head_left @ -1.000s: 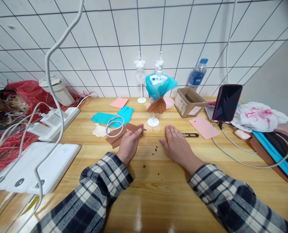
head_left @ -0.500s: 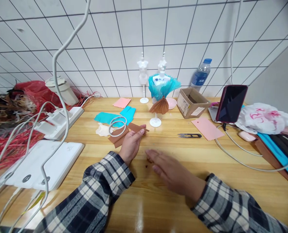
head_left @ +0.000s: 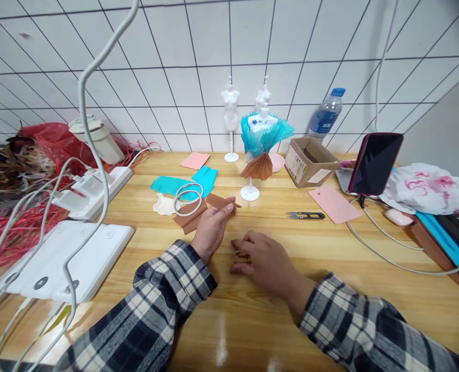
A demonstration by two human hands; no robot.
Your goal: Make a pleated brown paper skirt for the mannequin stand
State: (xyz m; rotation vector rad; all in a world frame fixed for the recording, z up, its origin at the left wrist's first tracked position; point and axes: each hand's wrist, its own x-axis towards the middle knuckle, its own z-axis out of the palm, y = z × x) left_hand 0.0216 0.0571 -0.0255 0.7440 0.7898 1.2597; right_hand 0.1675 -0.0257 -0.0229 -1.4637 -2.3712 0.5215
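Observation:
A folded strip of brown crepe paper (head_left: 217, 201) is pinched between the thumb and fingers of my left hand (head_left: 209, 231). My right hand (head_left: 270, 264) rests low over the wooden table with thumb and fingers apart, curved around small brown scraps (head_left: 243, 256) on the surface. By the left hand lie more brown paper (head_left: 190, 222), two silvery rings (head_left: 188, 211), teal crepe paper (head_left: 167, 185) and a cream piece (head_left: 164, 204). Beyond the hands stands a small white mannequin (head_left: 250, 193) dressed in teal ruffles (head_left: 252, 139) with a brown pleated part (head_left: 259, 166) below.
Thread snips (head_left: 305, 215) and a pink sheet (head_left: 334, 203) lie to the right, near a cardboard box (head_left: 310, 168), bottle (head_left: 327, 113) and propped phone (head_left: 376, 164). A bare mannequin (head_left: 230, 111) stands at the back. White power banks (head_left: 70, 258) and cables occupy the left.
My right hand has spread its thumb and fingers around the brown scraps, where it was flatter and blurred before. My left hand keeps its hold on the brown paper. The view has shifted slightly.

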